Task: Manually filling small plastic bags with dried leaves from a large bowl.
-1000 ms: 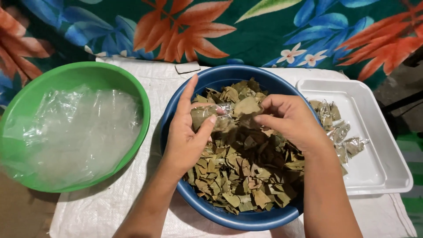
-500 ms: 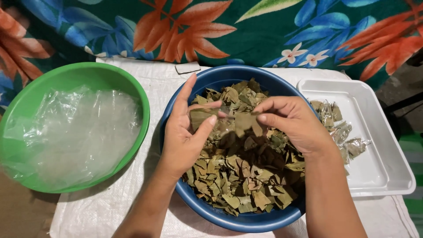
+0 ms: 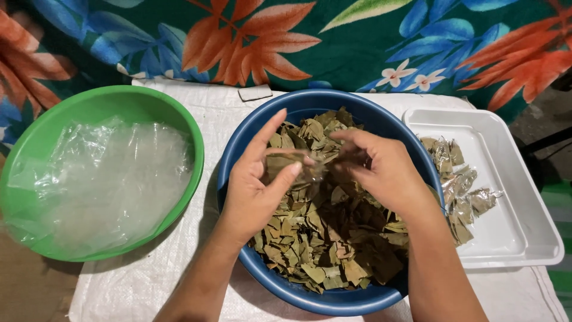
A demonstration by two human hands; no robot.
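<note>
bag in hand: small clear plastic bag (image 3: 293, 166), part-filled w/ dried leaves, held over the blue basin (image 3: 238, 156), approx mid-air just above the leaf pile

left hand (image 3: 256, 185): thumb + fingers clamped on the bag's left side, index finger sticking up straight

right hand (image 3: 381, 170): fingertips bunched together at the bag's mouth, pinching leaf bits or the film edge, can't tell which tbh

handling guess: super light, film is thin, floppy and prob a bit slippery; leaves look brittle so a hard squeeze would likely crumble them. best grip imo = the rim of the opening, w/ a palm under the belly

blue basin: about 3/4 full of dried leaves (image 3: 333, 238), olive/brown, loose, lots of broken pieces

green basin (image 3: 196, 143): left of the blue one, close beside it, holds a heap of empty clear bags (image 3: 101, 179), crumpled

white tray (image 3: 524, 232): right side, up against the blue basin; a few filled leaf packets (image 3: 462, 188) lying flat on its left part

underneath: white woven sheet (image 3: 208, 107), floral cloth (image 3: 357, 42) behind
</note>
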